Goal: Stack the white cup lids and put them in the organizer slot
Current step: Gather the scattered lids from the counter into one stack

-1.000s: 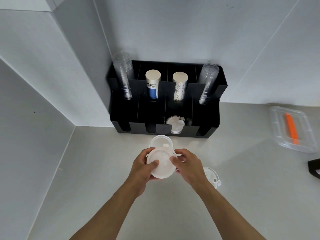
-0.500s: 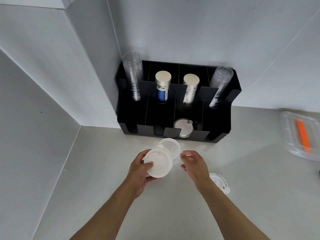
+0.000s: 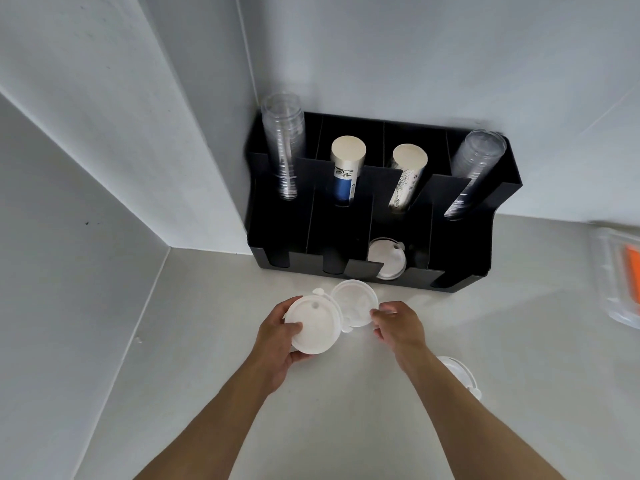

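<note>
Even, soft, diffuse light, moderately bright, no hard shadows. White lids near blown out, surface detail mostly lost. Black organizer crushed dark, slot interiors unreadable. Faint soft shadows under the forearms on the counter. Strong wide-angle distortion: wall edges splay outward. Clear container at right edge smeared, slightly soft. Centre sharp.

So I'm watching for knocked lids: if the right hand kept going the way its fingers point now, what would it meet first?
The right hand points left, at the white lid on the counter, its fingertips already at that lid's rim. Next would probably come the lid held in the left hand; depth is unclear.
</note>
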